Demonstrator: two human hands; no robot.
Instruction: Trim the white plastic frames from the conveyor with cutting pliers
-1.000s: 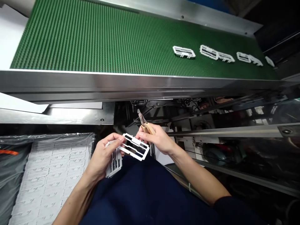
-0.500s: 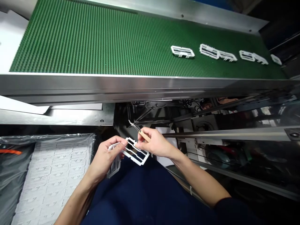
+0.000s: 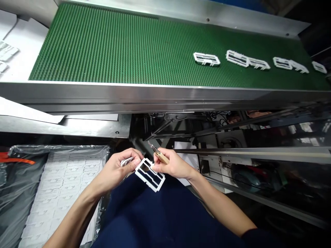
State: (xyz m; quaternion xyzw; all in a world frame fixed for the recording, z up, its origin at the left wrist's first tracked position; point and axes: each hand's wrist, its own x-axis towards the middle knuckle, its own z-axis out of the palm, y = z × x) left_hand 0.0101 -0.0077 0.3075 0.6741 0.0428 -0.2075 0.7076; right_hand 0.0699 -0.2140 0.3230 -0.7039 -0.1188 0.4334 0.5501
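Note:
My left hand [image 3: 121,168] is closed on a white plastic frame [image 3: 151,186] with long slots, pinching its left end between thumb and fingers. A second white frame [image 3: 126,161] is tucked within the same hand, mostly covered by the fingers. In my right hand [image 3: 172,163] is a hand tool with a light wooden handle [image 3: 162,157]. Its thin metal tip points up and left, away from the frame, and its exact kind is unclear. The right thumb touches the held frame's upper right edge.
Several similar white frames [image 3: 206,59] lie on the green conveyor belt [image 3: 116,48] ahead, towards its right. At lower left, a box lined with clear plastic holds rows of white parts [image 3: 62,186]. A metal rail [image 3: 248,153] crosses the right side.
The held frame has turned to face the camera more, and the second frame has swung up into my left hand. The tool's tip has dipped slightly. The view has shifted a little left.

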